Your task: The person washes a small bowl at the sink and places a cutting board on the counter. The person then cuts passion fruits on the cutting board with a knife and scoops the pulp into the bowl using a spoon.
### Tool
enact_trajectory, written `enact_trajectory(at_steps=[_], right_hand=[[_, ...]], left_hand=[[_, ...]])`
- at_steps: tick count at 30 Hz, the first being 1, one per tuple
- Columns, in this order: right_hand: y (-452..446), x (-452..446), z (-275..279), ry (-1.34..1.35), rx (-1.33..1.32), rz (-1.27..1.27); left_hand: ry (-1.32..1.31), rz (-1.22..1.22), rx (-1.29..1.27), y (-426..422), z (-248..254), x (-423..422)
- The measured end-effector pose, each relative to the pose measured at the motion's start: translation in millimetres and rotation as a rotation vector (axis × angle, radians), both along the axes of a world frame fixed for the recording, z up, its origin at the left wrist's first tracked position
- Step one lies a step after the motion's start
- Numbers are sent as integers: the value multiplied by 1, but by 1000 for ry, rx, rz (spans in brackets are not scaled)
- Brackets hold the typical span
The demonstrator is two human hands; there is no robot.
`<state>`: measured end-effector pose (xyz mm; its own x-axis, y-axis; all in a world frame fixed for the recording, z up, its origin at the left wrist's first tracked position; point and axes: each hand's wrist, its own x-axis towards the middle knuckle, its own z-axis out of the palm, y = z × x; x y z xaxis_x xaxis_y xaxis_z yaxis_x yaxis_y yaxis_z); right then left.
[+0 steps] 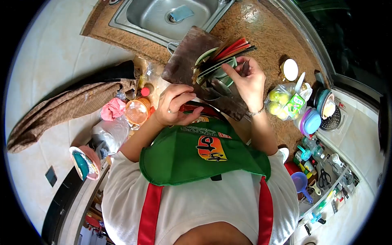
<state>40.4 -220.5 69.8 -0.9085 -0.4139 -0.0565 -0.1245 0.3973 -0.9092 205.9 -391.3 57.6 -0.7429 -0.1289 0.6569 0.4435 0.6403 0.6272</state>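
Note:
My right hand [252,83] is closed on a dark metal spoon [245,68], only part of which shows between the fingers. Beside it, a bundle of red, black and wooden chopsticks [228,53] lies across a light green bowl or holder [227,77], partly hidden under them. More metal spoons [218,88] lie on the dark wooden cutting board [185,53] near my right hand. My left hand [174,105], with a ring, hovers at the board's near edge. Its fingers are loosely bent and apart, with nothing visible in them.
Behind the board is a steel sink [151,16] with a blue cloth [181,13]. To the right are a bag of green fruit [281,102], a white-lidded jar [290,69] and stacked tubs [310,122]. An orange basket [137,112] and red-capped bottle [145,90] stand left.

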Motion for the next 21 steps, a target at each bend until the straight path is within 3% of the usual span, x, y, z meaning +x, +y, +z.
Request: enact_trajectory(at_steps=[2, 8, 13, 15, 17, 21], right_hand=[[-4, 6, 7, 43, 135, -77], [-3, 22, 31, 100, 137, -69], [4, 28, 47, 277, 112, 152], [9, 28, 43, 189, 74, 153], [15, 26, 30, 31, -36, 163], [15, 24, 30, -9, -133, 312]], left_hand=[[-52, 8, -11, -1, -2, -5], [-109, -56, 103, 9, -14, -22], [-216, -81, 293, 17, 1, -31], [-441, -78, 236, 16, 6, -31], [-451, -72, 270, 18, 3, -33], [-563, 26, 416, 20, 18, -40]])
